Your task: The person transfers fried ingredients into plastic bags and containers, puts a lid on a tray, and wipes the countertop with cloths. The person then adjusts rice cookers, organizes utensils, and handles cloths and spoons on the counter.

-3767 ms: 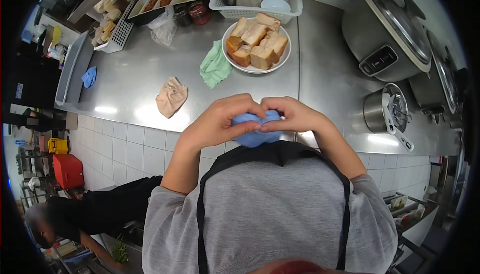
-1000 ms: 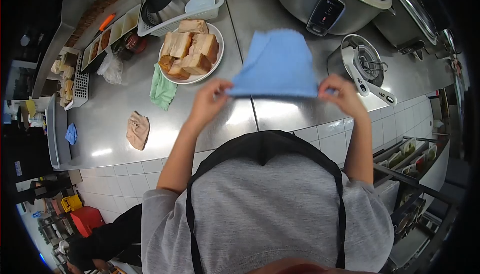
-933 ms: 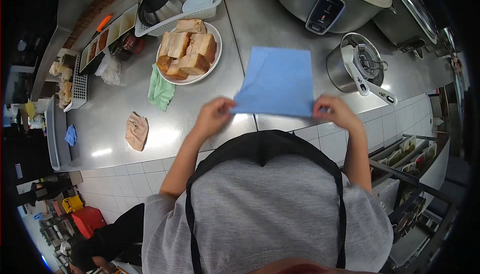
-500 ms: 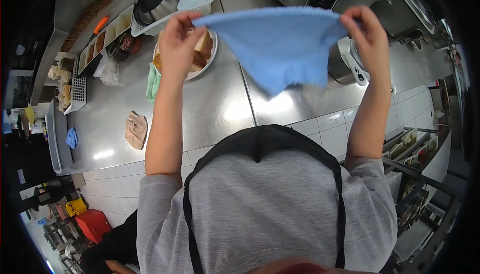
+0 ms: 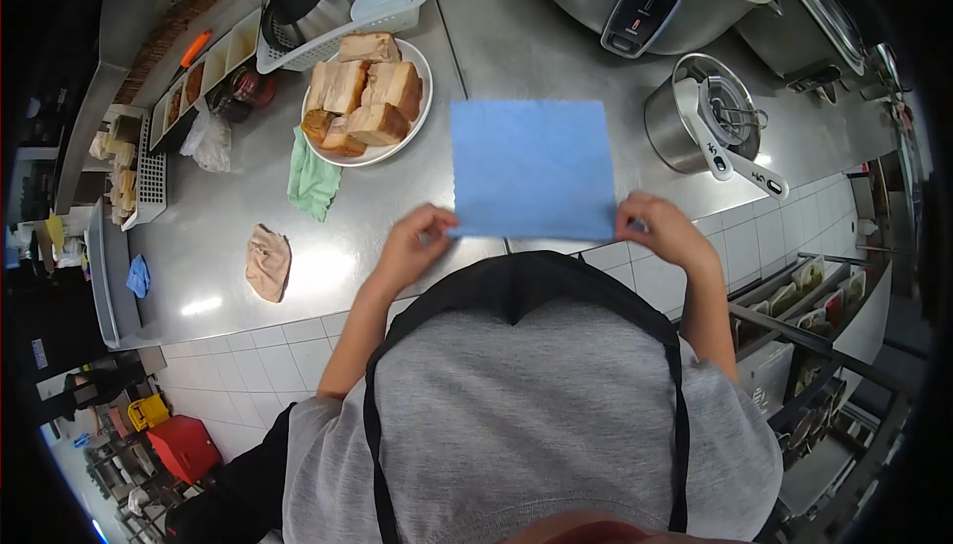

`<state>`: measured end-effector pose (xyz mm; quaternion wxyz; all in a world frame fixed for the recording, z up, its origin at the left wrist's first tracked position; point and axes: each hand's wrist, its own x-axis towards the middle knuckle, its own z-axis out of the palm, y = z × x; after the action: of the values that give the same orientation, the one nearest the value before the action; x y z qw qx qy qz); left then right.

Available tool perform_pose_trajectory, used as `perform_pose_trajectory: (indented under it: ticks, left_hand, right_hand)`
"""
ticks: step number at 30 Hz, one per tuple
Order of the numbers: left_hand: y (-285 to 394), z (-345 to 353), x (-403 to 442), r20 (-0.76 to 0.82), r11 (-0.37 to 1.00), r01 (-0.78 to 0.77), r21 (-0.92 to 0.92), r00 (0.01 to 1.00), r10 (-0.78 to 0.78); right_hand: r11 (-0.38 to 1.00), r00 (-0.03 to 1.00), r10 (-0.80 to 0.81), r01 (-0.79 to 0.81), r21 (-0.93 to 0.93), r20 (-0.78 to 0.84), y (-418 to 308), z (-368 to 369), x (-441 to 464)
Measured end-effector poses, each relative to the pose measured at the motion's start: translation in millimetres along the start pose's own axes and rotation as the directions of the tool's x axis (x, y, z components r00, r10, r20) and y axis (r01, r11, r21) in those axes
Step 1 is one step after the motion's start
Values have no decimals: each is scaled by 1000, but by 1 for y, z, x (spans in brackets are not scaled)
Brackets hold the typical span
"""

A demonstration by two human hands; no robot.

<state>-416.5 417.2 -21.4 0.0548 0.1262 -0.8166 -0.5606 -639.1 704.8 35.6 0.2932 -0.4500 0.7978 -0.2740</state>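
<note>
A blue cloth (image 5: 533, 167) lies spread flat as a near square on the steel counter (image 5: 397, 246), close to its front edge. My left hand (image 5: 417, 241) pinches the near left corner between thumb and fingers. At the near right corner, my right hand (image 5: 657, 228) grips the cloth the same way. Left of the cloth stands a white plate (image 5: 425, 112) stacked with several thick chunks of cooked meat (image 5: 365, 92). To the right is a steel pot (image 5: 667, 132) with white-handled utensils (image 5: 710, 137) in it.
A green cloth (image 5: 314, 177) and a beige cloth (image 5: 268, 264) lie on the left of the counter. A large cooker (image 5: 645, 8) stands at the back, near a white basket (image 5: 342, 38) holding a jug (image 5: 303, 3). A person's black sleeve (image 5: 238, 475) shows at lower left.
The blue cloth was held up in the air, hanging and rippling between both hands. It has come down toward me and now lies flat on the counter, uncovering the cooker front and the pot.
</note>
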Motion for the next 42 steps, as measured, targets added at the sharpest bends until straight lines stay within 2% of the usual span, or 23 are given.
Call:
perform_pose_trajectory:
  ticks: [1,2,7,10,12,13,14,15,16,17,18,20,21,23,27,29,31,34,36,37,39,40,42]
  left_hand:
    - [-6,4,-7,65,999,42,16,997,-43]
    - [-11,7,-13,107,987,157,-20,982,-154]
    - [-15,4,2,65,975,158,-156,987,-149]
    - [-22,-4,33,16,988,117,-103,993,-116]
    - [-26,-7,59,-34,996,56,-63,998,-59]
    - [-26,-7,69,-81,1000,-1,-22,997,-1]
    - [-19,-7,78,-80,1000,-7,-19,997,5]
    - [-12,-5,86,-161,975,-59,216,982,95]
    - [-5,-3,92,-217,894,-87,440,955,200]
    - [-1,1,95,-222,841,-156,518,925,308]
    - [4,8,96,-218,839,-162,520,924,313]
    - [12,27,96,-151,748,-326,579,858,491]
    - [13,37,96,-149,747,-326,580,859,490]
    - [11,60,96,43,772,-430,469,884,466]
    - [8,94,107,181,746,-461,481,884,430]
    - [13,108,113,327,662,-618,425,786,524]
    - [26,125,121,392,616,-641,458,768,508]
    - [31,148,135,471,559,-642,524,766,438]
    - [23,153,139,484,549,-618,563,785,386]
    - [21,152,139,490,553,-619,558,783,383]
    - [17,145,136,496,553,-620,557,782,377]
    - [22,133,127,417,608,-593,528,805,422]
    - [18,109,111,331,658,-561,502,827,454]
  right_hand:
    - [997,985,64,-69,26,160,3,5,-3]
    - [997,984,67,-73,30,163,5,6,-4]
    - [997,993,28,-36,66,116,14,1,6]
    - [997,995,31,-38,74,93,21,-6,23]
    - [981,998,48,-42,188,-31,35,-5,39]
    - [982,998,46,-38,187,-37,42,-6,50]
    - [989,986,50,-26,148,-161,48,-5,60]
    - [994,958,51,-20,109,-284,52,-2,66]
    - [994,955,52,-21,109,-291,54,2,69]
    - [996,919,68,-42,76,-388,56,6,73]
    - [997,874,80,-66,46,-480,59,9,76]
    - [994,872,98,-107,10,-480,70,12,80]
    - [989,871,117,-147,-26,-477,74,14,83]
    - [984,861,143,-177,-23,-488,78,15,91]
    - [981,849,125,-185,-66,-514,80,19,104]
    - [973,859,157,-220,-75,-487,80,16,108]
    - [964,871,181,-249,-93,-457,81,14,112]
    - [965,889,89,-189,-184,-449,90,13,113]
    - [975,900,222,-199,100,-374,92,8,114]
    - [975,901,223,-199,101,-372,93,7,116]
    - [944,933,219,-129,304,-284,93,6,121]
    - [944,935,214,-124,306,-282,83,4,123]
    - [800,965,231,-114,590,-127,49,2,130]
